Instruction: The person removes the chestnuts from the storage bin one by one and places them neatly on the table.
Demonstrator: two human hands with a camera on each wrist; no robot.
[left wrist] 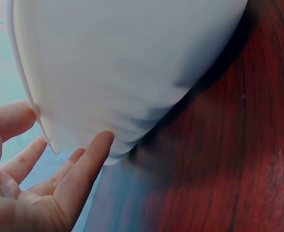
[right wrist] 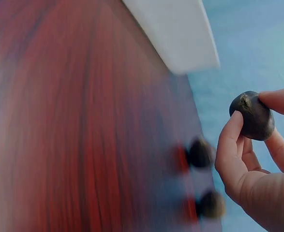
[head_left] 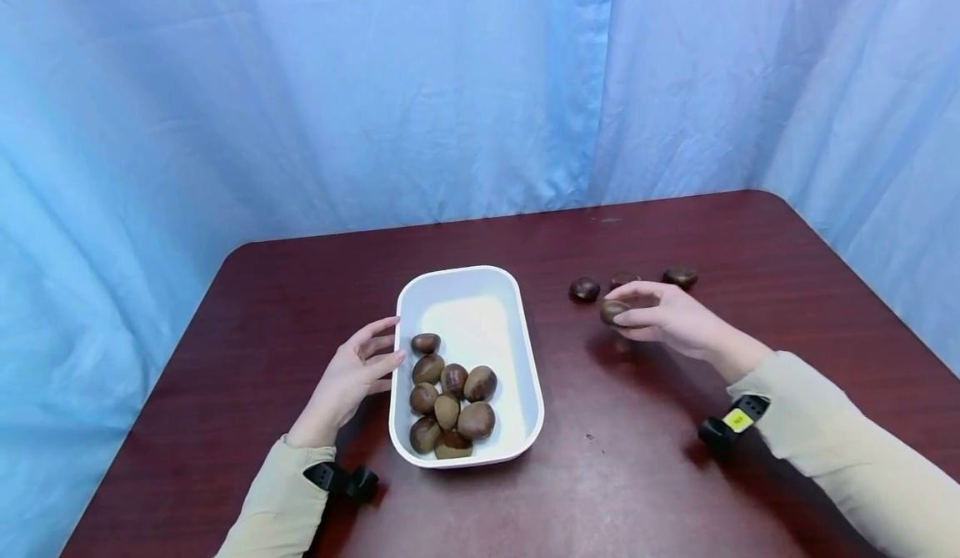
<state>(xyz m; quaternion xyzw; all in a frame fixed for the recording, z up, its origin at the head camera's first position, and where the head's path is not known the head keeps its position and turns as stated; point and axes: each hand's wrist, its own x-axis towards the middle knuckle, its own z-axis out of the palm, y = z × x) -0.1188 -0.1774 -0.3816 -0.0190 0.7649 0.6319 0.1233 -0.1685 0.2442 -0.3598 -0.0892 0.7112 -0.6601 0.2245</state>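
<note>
A white plastic box [head_left: 487, 449] stands on the table with several brown chestnuts [head_left: 454, 380] gathered in its near left part. At the box's left side, my left hand [head_left: 358, 370] touches the rim and outer wall with fingers spread and fairly straight; the left wrist view shows fingertips [left wrist: 105, 137] against the wall. To the right of the box, my right hand [head_left: 667, 320] pinches one chestnut [right wrist: 252, 116] between thumb and fingers, held up above the table. Behind that hand lie a chestnut [head_left: 584, 289], another partly hidden chestnut [head_left: 624, 279] and a third chestnut [head_left: 680, 277].
The dark red wooden table [head_left: 300, 291] has rounded far corners. Light blue curtains [head_left: 420, 99] hang right behind it and along both sides. A black wrist camera [head_left: 348, 481] sits on the left sleeve, and another black camera [head_left: 727, 429] on the right sleeve.
</note>
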